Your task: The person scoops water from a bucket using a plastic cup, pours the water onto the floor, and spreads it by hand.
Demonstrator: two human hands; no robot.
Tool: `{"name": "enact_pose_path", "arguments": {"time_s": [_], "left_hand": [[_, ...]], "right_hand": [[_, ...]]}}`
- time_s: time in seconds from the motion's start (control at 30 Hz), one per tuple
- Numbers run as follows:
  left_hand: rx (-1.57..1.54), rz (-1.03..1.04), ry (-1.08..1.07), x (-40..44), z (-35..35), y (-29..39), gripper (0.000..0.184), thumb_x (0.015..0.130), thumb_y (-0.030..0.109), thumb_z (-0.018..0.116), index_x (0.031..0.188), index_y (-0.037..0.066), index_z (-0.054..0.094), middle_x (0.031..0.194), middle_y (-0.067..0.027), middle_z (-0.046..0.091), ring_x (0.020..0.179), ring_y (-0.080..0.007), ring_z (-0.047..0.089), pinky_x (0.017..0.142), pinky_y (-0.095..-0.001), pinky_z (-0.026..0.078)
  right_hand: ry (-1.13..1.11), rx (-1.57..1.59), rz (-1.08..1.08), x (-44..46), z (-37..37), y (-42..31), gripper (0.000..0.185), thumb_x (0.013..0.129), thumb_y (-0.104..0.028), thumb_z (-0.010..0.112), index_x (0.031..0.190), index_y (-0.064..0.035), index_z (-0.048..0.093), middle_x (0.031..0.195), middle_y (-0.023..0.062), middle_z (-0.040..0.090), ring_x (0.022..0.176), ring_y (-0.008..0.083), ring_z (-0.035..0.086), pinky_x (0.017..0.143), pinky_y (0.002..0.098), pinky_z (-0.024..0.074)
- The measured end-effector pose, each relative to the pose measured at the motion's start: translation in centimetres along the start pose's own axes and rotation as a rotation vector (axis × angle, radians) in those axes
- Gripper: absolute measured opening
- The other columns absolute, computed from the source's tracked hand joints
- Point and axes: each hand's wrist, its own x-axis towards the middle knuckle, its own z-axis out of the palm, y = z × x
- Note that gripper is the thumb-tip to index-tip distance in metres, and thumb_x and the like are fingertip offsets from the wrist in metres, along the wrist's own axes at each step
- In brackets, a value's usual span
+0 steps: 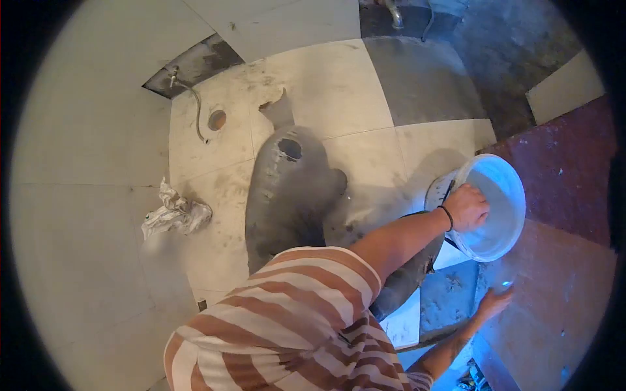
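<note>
White round plastic bucket [520,202]: located beside the right knee, at the edge of a red-brown floor surface [561,280]. The left hand [466,207] reaches over the rim, fingers curled; whether it grips anything cannot be told. The right hand [495,303] is nearby, outside the bucket, its grip unclear. Pale smooth tiles [352,85] are in place; adjoining rough grey sections [420,85] have no pale tile. Bucket contents: not discernible.

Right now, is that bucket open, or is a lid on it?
Open: no lid covers the bucket, and its inside shows beyond the hand at its mouth.
</note>
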Motion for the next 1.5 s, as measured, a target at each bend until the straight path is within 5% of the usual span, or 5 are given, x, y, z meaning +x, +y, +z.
{"name": "enact_pose_path", "arguments": {"time_s": [0.47,0.63,0.87,1.17,1.5], "left_hand": [[-0.053,-0.068,-0.013,-0.2,0.4,0.1,0.013,0.075,0.026,0.067,0.073,0.014,0.066,0.077,-0.006,0.067,0.081,-0.0277,0.065,0.075,-0.0461,0.048],[-0.043,-0.055,-0.012,-0.2,0.2,0.1,0.012,0.076,0.026,0.066,0.074,0.014,0.067,0.077,-0.0054,0.067,0.082,-0.0272,0.065,0.076,-0.0454,0.048],[-0.016,-0.032,0.026,-0.4,1.1,-0.2,0.012,0.076,0.026,0.066,0.074,0.014,0.066,0.076,-0.0053,0.067,0.081,-0.0265,0.065,0.075,-0.0448,0.047],[0.004,-0.022,0.013,-0.4,0.9,-0.4,0.014,0.076,0.027,0.066,0.074,0.014,0.066,0.076,-0.0058,0.066,0.08,-0.0268,0.064,0.074,-0.045,0.047],[-0.002,-0.035,0.052,-0.3,0.9,-0.2,0.013,0.076,0.026,0.067,0.071,0.014,0.065,0.074,-0.005,0.065,0.08,-0.027,0.064,0.074,-0.0457,0.047]], "right_hand": [[-0.745,-0.298,0.525,-18.0,15.5,1.1,0.071,0.084,-0.018,0.07,0.15,-0.0175,0.042,0.139,0.0195,0.056,0.119,0.0405,0.06,0.088,0.0593,0.0548],[-0.568,1.023,0.536,-18.8,15.6,8.0,0.075,0.077,-0.007,0.077,0.146,-0.0057,0.045,0.132,0.0125,0.056,0.116,0.03,0.057,0.095,0.0433,0.0481],[-0.306,1.064,0.259,-6.7,2.0,2.7,0.068,0.089,-0.01,0.074,0.149,0.004,0.044,0.136,0.016,0.055,0.121,0.0264,0.055,0.105,0.0402,0.0456],[-0.014,-0.46,-0.443,8.6,-11.2,-13.8,0.07,0.08,-0.01,0.063,0.148,-0.0249,0.055,0.152,0.0065,0.053,0.134,0.037,0.05,0.107,0.0511,0.0435],[0.125,0.142,-0.126,6.2,-5.2,-3.1,0.077,0.08,-0.011,0.07,0.152,-0.003,0.043,0.15,0.021,0.051,0.134,0.0398,0.052,0.11,0.0522,0.0421]]}}
